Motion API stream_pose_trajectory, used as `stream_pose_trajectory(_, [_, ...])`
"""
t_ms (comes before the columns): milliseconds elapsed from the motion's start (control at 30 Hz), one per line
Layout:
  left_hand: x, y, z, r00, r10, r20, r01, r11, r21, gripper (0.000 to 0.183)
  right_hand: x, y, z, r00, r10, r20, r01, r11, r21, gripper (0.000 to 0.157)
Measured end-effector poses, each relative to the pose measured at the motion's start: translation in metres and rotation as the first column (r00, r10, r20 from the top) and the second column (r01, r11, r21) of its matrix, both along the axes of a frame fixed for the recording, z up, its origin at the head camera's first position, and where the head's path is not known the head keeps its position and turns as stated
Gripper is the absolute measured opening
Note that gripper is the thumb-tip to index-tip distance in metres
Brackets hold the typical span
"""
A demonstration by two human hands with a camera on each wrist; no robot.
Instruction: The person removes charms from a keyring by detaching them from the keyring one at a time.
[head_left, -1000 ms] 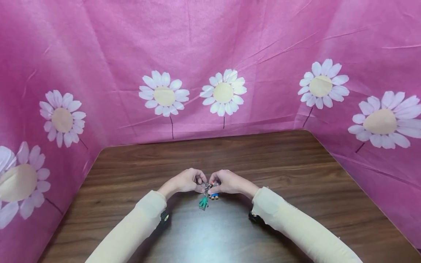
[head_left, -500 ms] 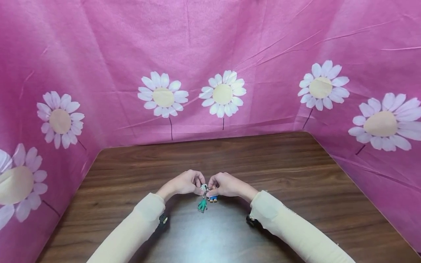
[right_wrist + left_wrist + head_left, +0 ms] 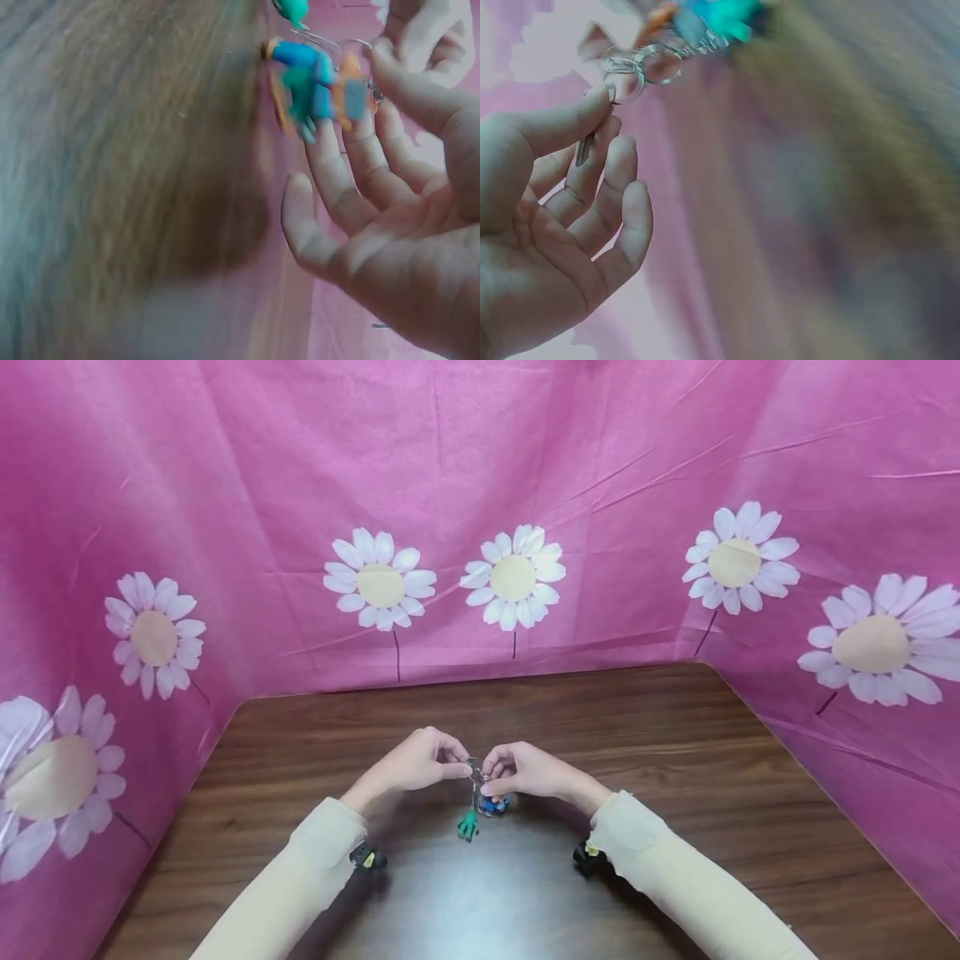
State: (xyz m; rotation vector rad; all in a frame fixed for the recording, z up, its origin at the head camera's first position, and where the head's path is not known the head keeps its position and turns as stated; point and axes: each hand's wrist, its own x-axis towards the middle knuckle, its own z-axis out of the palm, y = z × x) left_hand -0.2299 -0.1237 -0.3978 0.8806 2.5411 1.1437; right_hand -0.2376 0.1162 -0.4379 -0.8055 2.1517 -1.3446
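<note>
In the left wrist view, my left hand (image 3: 570, 202) pinches a metal key (image 3: 585, 148) between thumb and index finger. Thin split rings (image 3: 630, 71) join the key to a short chain (image 3: 705, 43). A green figure charm (image 3: 468, 825) dangles from the rings between the hands. On the other side, my right hand (image 3: 531, 772) pinches the ring end, its thumb and index finger near the metal. Against its other fingers hangs a blue and orange figure charm (image 3: 322, 90), blurred in the right wrist view. Exactly which metal part the right hand holds is partly hidden.
The hands are over a brown wood-grain table (image 3: 637, 718). A pink cloth (image 3: 450, 460) with white daisies surrounds its back and sides. A dark wrist device (image 3: 367, 857) sits under the left sleeve, another (image 3: 588, 857) under the right.
My left hand has risen slightly and turned, drawing the key end up. The green charm now hangs straighter below the rings. The right hand has shifted slightly right, and more of the blue charm shows.
</note>
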Motion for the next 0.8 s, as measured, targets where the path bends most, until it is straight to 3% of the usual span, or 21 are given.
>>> stream_pose_trajectory(167, [0.009,0.002,0.032,0.999,-0.036,-0.003,0.036,0.998,0.042,0.006,0.009,0.005,0.009,0.999,0.053,0.002,-0.053,0.997,-0.061,0.041])
stream_pose_trajectory(300, [0.016,0.004,0.054,0.999,-0.031,-0.013,0.032,0.996,0.084,0.006,0.015,-0.006,0.017,0.997,0.049,-0.065,-0.057,0.989,-0.134,0.030])
stream_pose_trajectory(367, [0.021,0.004,0.064,1.000,0.005,-0.030,-0.002,0.996,0.091,0.007,0.018,-0.013,0.019,0.995,0.042,-0.093,-0.057,0.985,-0.164,0.027])
stream_pose_trajectory(433, [0.026,0.003,0.072,0.998,0.053,-0.040,-0.049,0.994,0.101,0.008,0.021,-0.015,0.022,0.996,0.052,-0.066,-0.066,0.973,-0.222,0.030])
stream_pose_trajectory(600, [0.037,-0.006,0.083,0.989,0.145,-0.024,-0.140,0.980,0.143,0.010,0.031,-0.011,0.045,0.997,0.065,0.040,-0.049,0.949,-0.310,0.032])
stream_pose_trajectory(800, [0.053,-0.013,0.079,0.987,0.159,-0.011,-0.153,0.963,0.221,0.011,0.038,0.000,0.073,0.995,0.100,0.026,-0.091,0.969,-0.231,0.030])
